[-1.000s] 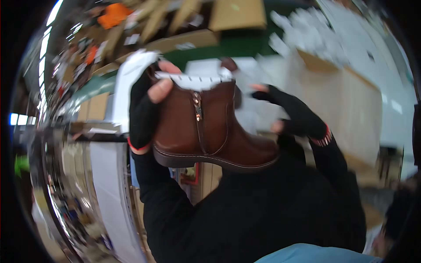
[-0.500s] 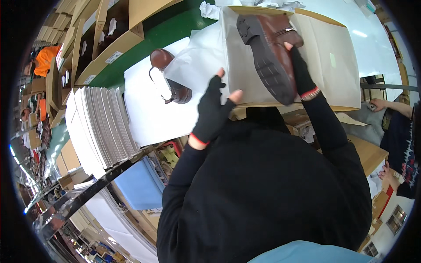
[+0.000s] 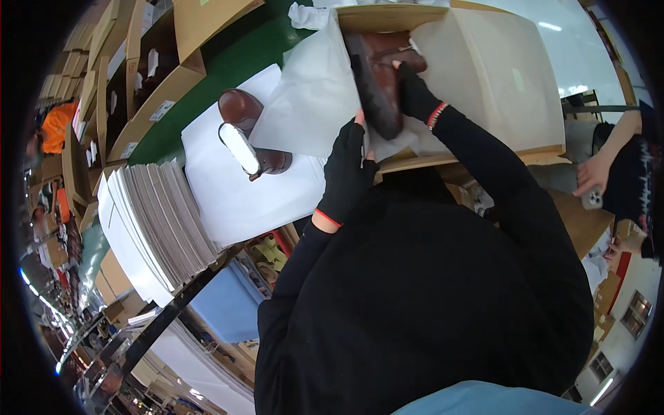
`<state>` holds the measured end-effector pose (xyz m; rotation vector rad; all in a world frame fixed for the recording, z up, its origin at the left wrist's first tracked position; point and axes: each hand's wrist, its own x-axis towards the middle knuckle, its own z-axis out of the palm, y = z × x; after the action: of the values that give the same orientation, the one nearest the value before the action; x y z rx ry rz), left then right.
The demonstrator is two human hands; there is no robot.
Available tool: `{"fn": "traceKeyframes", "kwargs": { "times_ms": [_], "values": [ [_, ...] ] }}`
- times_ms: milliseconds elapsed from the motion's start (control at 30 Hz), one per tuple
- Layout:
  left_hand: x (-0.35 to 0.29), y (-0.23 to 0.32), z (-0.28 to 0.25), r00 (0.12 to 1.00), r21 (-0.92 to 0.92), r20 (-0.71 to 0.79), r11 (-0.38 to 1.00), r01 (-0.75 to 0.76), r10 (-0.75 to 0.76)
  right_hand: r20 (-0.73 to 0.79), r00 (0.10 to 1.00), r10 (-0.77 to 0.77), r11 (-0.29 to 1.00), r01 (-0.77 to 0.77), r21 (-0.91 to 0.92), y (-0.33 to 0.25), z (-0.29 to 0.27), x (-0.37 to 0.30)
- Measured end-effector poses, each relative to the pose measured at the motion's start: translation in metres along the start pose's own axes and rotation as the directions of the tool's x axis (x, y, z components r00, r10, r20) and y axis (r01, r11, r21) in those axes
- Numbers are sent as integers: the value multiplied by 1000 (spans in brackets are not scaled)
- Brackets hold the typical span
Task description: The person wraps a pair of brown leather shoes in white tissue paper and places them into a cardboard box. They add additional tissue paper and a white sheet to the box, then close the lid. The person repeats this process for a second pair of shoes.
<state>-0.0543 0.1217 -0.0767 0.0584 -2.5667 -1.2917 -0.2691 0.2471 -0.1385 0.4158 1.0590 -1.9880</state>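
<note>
Far left there's a fat stack of pale sheets (image 3: 159, 225), stiff-looking, probably heavy as a block but easy to fan out. Next to it the first brown boot (image 3: 242, 107) lies on a big white sheet (image 3: 214, 194), with white stuffing (image 3: 238, 146) showing at its opening; I'd grab that one round the heel or ankle, since the leather looks smooth and a bit slick. Then comes a flap of thin tissue (image 3: 308, 100) at the box's left side, partly over that boot, super light and the easiest thing here to tear or crease. The left hand (image 3: 344, 166) is by the near left corner of the open box (image 3: 425, 160), finger and thumb apart; can't tell if it's actually touching the cardboard. The second brown boot (image 3: 389, 72) is inside the box, tilted with its dark sole facing left. My guess is moderate weight, most of it in that chunky sole, with a softer upper that'd scuff or dent if squeezed hard. The right hand (image 3: 417, 97) looks clamped on the upper near the ankle, a decent spot imo, though the thumb's hidden. Right of that, more pale lining (image 3: 491, 76) spreads out, just as flimsy.
</note>
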Motion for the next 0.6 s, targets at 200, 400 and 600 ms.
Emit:
{"fn": "traceKeyframes", "kwargs": {
  "times_ms": [200,400,600],
  "values": [
    [-7,19,-14,957,-261,70,921,290,-281,259,957,131,991,-129,-24,0,-21,9],
    [-67,-18,-21,953,-421,-112,883,210,-280,707,693,-140,501,666,-553,7,-48,-81],
    [-108,-76,0,969,-223,68,943,245,-236,593,792,-146,-242,553,-798,26,-26,-169]
  ]
}}
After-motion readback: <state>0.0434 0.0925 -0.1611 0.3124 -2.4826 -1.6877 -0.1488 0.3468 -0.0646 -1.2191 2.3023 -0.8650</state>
